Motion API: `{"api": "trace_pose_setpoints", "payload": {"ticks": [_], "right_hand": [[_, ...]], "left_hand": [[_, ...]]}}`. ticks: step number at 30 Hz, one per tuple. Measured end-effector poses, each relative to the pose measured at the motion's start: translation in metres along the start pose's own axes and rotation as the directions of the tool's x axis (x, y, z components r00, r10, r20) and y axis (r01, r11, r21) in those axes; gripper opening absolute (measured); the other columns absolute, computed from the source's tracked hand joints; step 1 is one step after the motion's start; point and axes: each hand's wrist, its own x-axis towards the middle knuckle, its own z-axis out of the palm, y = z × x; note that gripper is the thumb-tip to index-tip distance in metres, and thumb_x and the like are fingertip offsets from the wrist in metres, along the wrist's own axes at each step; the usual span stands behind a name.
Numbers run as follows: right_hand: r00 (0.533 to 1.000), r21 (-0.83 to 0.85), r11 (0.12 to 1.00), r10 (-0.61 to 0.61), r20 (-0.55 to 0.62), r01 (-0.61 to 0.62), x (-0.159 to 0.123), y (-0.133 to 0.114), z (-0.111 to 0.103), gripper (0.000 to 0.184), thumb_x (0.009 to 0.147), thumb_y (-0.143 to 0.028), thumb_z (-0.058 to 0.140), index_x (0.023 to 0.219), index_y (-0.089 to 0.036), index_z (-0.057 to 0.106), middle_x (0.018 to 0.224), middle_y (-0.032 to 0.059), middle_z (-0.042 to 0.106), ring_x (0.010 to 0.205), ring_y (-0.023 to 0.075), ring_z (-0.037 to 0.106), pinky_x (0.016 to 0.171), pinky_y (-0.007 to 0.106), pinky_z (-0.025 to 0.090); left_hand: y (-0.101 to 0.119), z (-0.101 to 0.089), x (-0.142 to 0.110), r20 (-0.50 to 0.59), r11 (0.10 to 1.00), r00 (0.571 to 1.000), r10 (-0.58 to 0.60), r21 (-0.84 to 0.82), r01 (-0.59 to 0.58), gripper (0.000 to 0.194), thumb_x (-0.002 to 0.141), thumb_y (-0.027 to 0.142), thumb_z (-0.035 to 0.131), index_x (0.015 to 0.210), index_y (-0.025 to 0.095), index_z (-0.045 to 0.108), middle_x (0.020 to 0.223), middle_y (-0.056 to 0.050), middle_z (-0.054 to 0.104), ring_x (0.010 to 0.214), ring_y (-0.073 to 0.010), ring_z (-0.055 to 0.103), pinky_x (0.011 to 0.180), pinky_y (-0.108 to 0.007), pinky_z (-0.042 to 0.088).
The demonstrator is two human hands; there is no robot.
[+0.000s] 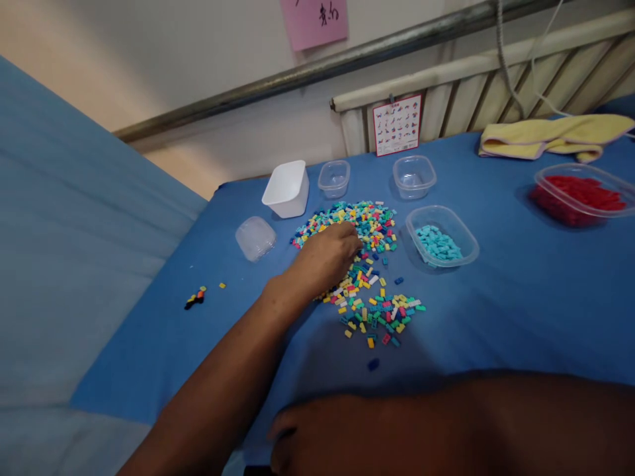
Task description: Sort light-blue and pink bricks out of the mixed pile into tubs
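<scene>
A heap of small multicoloured toy bricks (377, 218) lies on the blue cloth, with a looser scatter of bricks (380, 314) in front of it. My left hand (335, 248) rests on the heap with its fingers bent down together. Its fingertips are hidden, so anything between them does not show. Along the bottom edge, my right hand (317, 436) is dark and blurred, its fingers partly cut off by the frame. A dark blue brick (374, 364) lies alone on the cloth beyond my right hand.
Turquoise bricks half fill a clear tub (469, 248); red pieces fill another (538, 173). Two clear tubs (334, 192) (414, 192), a white tub (292, 192) and a clear lid (255, 238) stand around the heap. A yellow cloth (550, 139) lies back right. Black and coloured pieces (195, 299) sit left.
</scene>
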Motion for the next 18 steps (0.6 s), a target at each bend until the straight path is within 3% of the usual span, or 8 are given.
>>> {"api": "trace_pose_setpoints", "payload": {"ticks": [7,10,13,15,18], "right_hand": [[0.979,-0.100,0.974,-0.200,0.041,0.203,-0.001,0.004,-0.009,0.029,0.092,-0.016,0.076,0.067,-0.030,0.071,0.092,-0.0101,0.082,0.107,0.0129,0.073,0.094,0.026,0.052],[0.974,-0.139,0.964,-0.224,0.038,0.227,-0.003,0.005,-0.007,0.028,0.091,-0.016,0.077,0.068,-0.030,0.072,0.092,-0.0080,0.082,0.106,0.0138,0.073,0.096,0.027,0.052],[0.976,-0.125,0.968,-0.217,0.038,0.220,-0.002,0.007,-0.001,0.027,0.090,-0.017,0.078,0.067,-0.030,0.073,0.090,-0.0084,0.082,0.105,0.0147,0.074,0.094,0.028,0.053],[0.984,-0.106,0.979,-0.174,0.032,0.176,0.000,0.006,0.006,0.027,0.090,-0.018,0.077,0.066,-0.031,0.073,0.090,-0.0089,0.082,0.103,0.0152,0.075,0.092,0.028,0.054],[0.997,-0.119,0.990,-0.073,0.030,0.076,0.005,-0.001,0.020,0.027,0.089,-0.020,0.077,0.065,-0.031,0.074,0.089,-0.0088,0.082,0.098,0.0150,0.075,0.089,0.027,0.055]], "left_hand": [[-0.007,-0.007,-0.019,0.014,0.999,0.999,-0.032,-0.042,0.033,0.030,0.108,0.023,0.051,0.100,0.018,0.079,0.105,-0.010,0.073,0.102,-0.0239,0.069,0.087,-0.036,0.055],[-0.008,-0.004,-0.014,-0.067,0.995,0.997,-0.043,-0.095,0.036,0.024,0.108,0.025,0.055,0.109,0.018,0.078,0.116,-0.011,0.074,0.114,-0.0256,0.069,0.098,-0.039,0.057],[-0.007,0.003,-0.003,-0.134,0.989,0.991,0.006,-0.145,-0.026,0.026,0.108,0.021,0.054,0.123,0.018,0.074,0.131,-0.011,0.073,0.124,-0.0253,0.067,0.107,-0.040,0.055],[-0.005,0.007,0.003,-0.103,0.989,0.994,0.031,-0.140,-0.045,0.028,0.108,0.018,0.052,0.123,0.018,0.075,0.128,-0.011,0.073,0.122,-0.0253,0.067,0.105,-0.040,0.056],[-0.003,0.005,0.008,-0.075,0.995,0.996,-0.041,-0.094,0.034,0.027,0.107,0.018,0.052,0.116,0.017,0.078,0.116,-0.012,0.074,0.114,-0.0276,0.068,0.097,-0.040,0.057]]}}
